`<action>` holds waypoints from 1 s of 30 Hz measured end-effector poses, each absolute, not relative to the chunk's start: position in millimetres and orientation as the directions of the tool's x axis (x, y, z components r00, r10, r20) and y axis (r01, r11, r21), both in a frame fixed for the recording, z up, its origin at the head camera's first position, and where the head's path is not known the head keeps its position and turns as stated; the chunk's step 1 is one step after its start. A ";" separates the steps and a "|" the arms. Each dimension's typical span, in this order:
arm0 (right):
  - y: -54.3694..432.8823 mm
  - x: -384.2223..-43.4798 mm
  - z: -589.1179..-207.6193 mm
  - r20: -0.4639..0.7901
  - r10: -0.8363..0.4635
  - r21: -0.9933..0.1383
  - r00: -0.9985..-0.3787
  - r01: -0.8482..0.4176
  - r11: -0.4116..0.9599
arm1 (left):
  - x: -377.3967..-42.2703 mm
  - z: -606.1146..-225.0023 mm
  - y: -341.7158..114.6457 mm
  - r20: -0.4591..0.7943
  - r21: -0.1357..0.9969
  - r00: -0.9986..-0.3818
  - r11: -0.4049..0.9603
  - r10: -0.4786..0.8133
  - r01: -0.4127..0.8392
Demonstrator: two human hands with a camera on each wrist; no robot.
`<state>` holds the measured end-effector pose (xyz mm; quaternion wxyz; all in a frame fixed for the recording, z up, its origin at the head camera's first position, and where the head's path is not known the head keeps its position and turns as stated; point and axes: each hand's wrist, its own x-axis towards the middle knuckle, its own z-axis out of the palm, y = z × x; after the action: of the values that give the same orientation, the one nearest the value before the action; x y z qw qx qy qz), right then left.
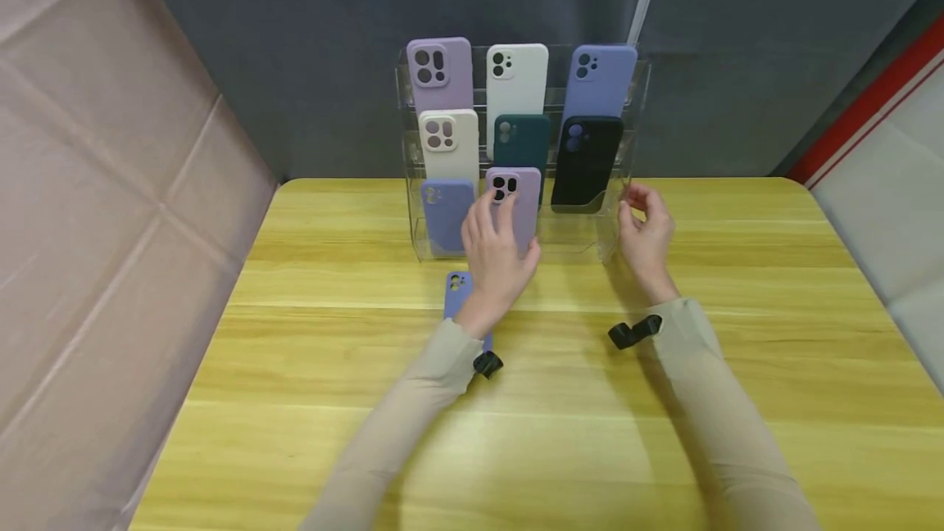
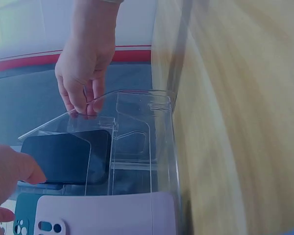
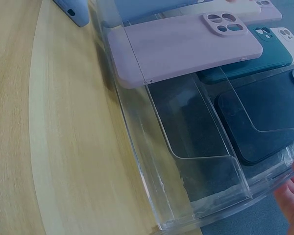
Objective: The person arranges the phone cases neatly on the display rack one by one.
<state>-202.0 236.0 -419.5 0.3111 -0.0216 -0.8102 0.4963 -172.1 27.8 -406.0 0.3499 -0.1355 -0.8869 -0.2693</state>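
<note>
Lilac case (image 1: 518,201): matte, rounded, in left hand (image 1: 496,256).

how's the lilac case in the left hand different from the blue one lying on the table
The lilac case stands upright in the clear rack's bottom row, held by the left hand; the blue case lies flat on the table, untouched. The lilac case's camera cutout is large, the blue one's small. Both show their backs.
</note>
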 end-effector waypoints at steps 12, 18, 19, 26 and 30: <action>236.0 -202.3 -420.4 0.472 0.348 -0.826 -0.810 -0.267 0.497 | -144.8 -424.2 -11.5 0.515 0.442 -0.854 0.832 0.070 0.336; 236.1 -202.1 -420.9 0.478 0.347 -0.823 -0.807 -0.274 0.498 | -138.7 -435.1 -22.4 0.385 0.461 -0.919 0.845 0.084 0.270; 236.0 -202.1 -421.0 0.480 0.346 -0.821 -0.806 -0.274 0.501 | -137.7 -436.6 -23.6 0.361 0.465 -0.929 0.847 0.084 0.258; 236.2 -202.9 -422.6 0.497 0.342 -0.812 -0.798 -0.287 0.509 | -133.0 -441.3 -28.4 0.202 0.469 -0.975 0.865 0.093 0.179; 236.4 -203.1 -422.5 0.487 0.346 -0.816 -0.802 -0.276 0.508 | -132.7 -443.5 -30.2 0.125 0.449 -0.987 0.881 0.105 0.151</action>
<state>-203.1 236.4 -422.5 0.3140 -0.0215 -0.8097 0.4953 -132.7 -30.2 -443.5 0.0483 -0.0660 -0.9685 -0.2352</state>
